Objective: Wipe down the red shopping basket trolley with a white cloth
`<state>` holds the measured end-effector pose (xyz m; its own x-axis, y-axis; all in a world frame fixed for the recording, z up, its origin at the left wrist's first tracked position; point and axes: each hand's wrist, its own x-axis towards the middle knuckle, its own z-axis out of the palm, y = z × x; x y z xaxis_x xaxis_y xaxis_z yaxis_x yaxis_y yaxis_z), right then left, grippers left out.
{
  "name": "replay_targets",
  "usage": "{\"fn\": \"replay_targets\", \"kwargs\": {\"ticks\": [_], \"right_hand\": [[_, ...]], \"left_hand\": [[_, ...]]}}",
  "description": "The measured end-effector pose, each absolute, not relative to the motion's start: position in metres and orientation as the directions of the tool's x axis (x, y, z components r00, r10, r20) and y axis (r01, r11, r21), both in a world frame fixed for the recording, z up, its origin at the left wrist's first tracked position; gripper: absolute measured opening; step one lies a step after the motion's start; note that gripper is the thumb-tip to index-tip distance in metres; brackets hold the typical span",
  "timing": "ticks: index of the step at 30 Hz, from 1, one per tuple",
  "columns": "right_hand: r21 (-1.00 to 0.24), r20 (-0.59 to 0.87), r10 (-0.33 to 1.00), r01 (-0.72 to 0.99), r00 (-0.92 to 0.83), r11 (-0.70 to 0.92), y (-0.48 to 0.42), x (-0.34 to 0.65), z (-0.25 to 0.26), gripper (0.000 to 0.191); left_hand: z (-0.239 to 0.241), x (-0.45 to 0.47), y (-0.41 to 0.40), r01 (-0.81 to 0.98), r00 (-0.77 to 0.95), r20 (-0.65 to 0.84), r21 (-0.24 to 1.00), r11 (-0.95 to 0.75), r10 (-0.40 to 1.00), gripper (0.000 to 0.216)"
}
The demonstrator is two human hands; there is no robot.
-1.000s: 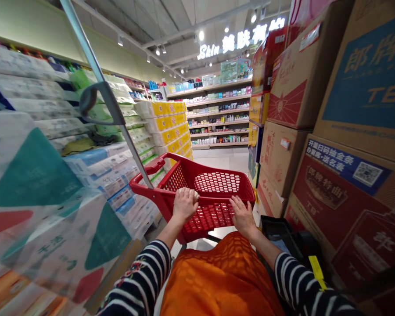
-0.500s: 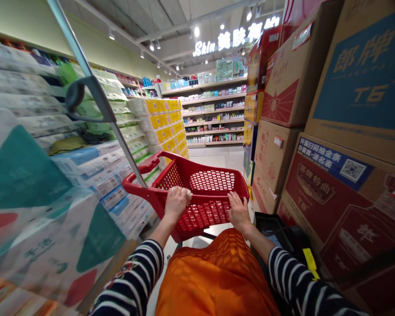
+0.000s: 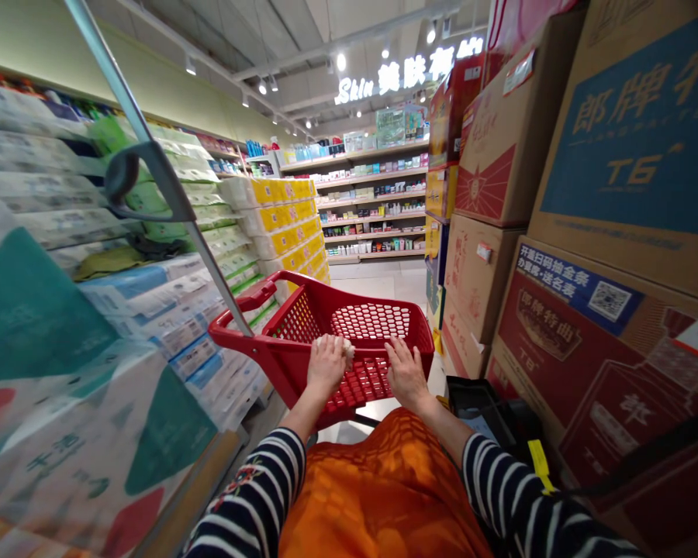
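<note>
A red plastic shopping cart with a perforated basket stands side-on in front of me. At the near side's top edge, my left hand is closed around a crumpled white cloth, pressing it to the rim. Only a bit of the cloth shows past the fingers. My right hand lies farther right on the same rim, palm down, its fingers stretched out and holding nothing. A metal pole with a grey grip rises in front of the cart's handle end.
Stacked tissue packs fill the left side, with yellow-and-white packs beyond. Tall piles of cartons line the right. A black bin is on the floor by my right arm. Stocked shelves stand at the back.
My left hand has slid rightward along the rim with the cloth. My right hand has shifted slightly left, so the two hands are closer. The view has turned a little.
</note>
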<state>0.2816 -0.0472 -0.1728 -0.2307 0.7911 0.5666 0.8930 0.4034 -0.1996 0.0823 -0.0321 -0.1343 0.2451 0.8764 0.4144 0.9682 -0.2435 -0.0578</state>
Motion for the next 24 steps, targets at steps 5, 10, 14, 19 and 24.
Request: {"fn": "replay_targets", "kwargs": {"ticks": [5, 10, 14, 19, 24], "right_hand": [[-0.243, 0.564, 0.775, 0.840, -0.285, 0.486, -0.038, 0.256, -0.161, 0.051], [-0.291, 0.474, 0.835, 0.845, -0.279, 0.448, -0.022, 0.230, -0.153, 0.041], [-0.239, 0.440, 0.850, 0.875, -0.289, 0.421, -0.018, 0.233, -0.156, 0.034], [-0.166, 0.490, 0.849, 0.935, -0.197, 0.313, -0.023, 0.306, -0.171, 0.033], [-0.168, 0.548, 0.834, 0.968, -0.068, 0.189, -0.025, 0.355, -0.190, 0.037]], "left_hand": [[-0.157, 0.130, -0.020, 0.888, 0.400, 0.385, 0.061, -0.455, 0.832, 0.055], [-0.141, 0.094, -0.024, 0.962, 0.249, 0.372, 0.015, -0.274, 0.894, 0.063], [-0.120, 0.050, -0.036, 0.988, 0.116, 0.329, -0.134, -0.075, 0.937, 0.051], [-0.119, 0.043, -0.042, 0.984, 0.100, 0.295, -0.168, -0.051, 0.950, 0.053], [-0.122, 0.052, -0.042, 0.989, 0.093, 0.286, -0.139, -0.055, 0.954, 0.059]]}}
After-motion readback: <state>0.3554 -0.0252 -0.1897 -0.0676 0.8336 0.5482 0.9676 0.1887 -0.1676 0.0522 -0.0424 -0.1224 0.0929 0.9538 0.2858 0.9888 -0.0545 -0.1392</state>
